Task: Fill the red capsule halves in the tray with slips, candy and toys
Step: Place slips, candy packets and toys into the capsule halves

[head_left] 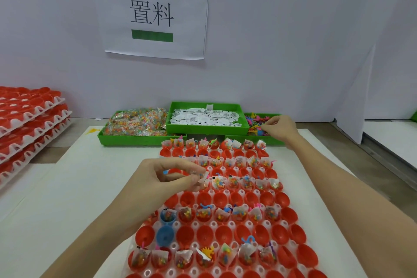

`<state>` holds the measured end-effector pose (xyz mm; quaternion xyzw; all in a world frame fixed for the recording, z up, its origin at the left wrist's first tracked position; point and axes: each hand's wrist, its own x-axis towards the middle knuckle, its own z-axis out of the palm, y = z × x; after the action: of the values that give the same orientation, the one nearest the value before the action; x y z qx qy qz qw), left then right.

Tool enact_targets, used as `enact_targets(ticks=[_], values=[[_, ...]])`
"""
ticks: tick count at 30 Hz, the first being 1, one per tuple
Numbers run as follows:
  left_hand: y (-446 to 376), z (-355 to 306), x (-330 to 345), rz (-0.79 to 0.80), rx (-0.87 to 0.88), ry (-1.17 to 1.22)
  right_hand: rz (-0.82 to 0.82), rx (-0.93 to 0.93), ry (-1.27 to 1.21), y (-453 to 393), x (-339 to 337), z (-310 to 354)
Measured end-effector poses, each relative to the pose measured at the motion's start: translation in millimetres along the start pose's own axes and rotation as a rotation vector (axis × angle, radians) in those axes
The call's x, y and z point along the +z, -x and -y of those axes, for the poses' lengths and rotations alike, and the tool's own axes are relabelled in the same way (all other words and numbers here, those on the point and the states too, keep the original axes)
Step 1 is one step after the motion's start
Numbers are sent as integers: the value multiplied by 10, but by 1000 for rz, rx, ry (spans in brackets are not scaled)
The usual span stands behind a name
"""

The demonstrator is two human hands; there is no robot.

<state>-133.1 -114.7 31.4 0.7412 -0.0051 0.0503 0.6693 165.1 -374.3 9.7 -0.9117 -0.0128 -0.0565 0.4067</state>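
The left hand [171, 178] is pinching a small white paper slip [204, 177] and what looks like a clear candy packet between thumb and fingertips, hovering over the left end of the third filled row of the white plastic moulded tray [212, 192] lying on the bench [90, 165]. The right hand [279, 128] is reaching into the green plastic bin of small coloured plastic toys [255, 121], fingers curled as if picking; whether it is holding a toy I cannot tell. These things are probably feather-light: the slips flimsy and prone to flutter, best nipped at an edge; the packets soft, crinkly and a little slippery, best taken at a sealed corner; the toys stiff but tiny. The shiny red plastic capsule halves [234, 198] are sitting loosely in cups, so pressing down could tip them. Three green bins are standing behind the tray: candy packets [137, 123], slips [203, 117], toys. Five filled rows are alternating with empty ones; two blue halves [165, 235] are sitting among the red. Four stacked trays [29, 119] are waiting at left.
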Motion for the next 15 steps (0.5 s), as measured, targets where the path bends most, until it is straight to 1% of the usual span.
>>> enact_targets(ticks=[3,6,10,15], values=[[5,-10,7,-12,14,-2,-89,0,-127,10,-35,-92],[12,-12,5,-24,48,-19,-92,-36,-291,103,-109,-131],[22,-4,13,-68,107,-41,-27,-113,-598,410,-267,-76],[37,-9,64,-106,180,-143,77,-211,-628,1124,-448,13]])
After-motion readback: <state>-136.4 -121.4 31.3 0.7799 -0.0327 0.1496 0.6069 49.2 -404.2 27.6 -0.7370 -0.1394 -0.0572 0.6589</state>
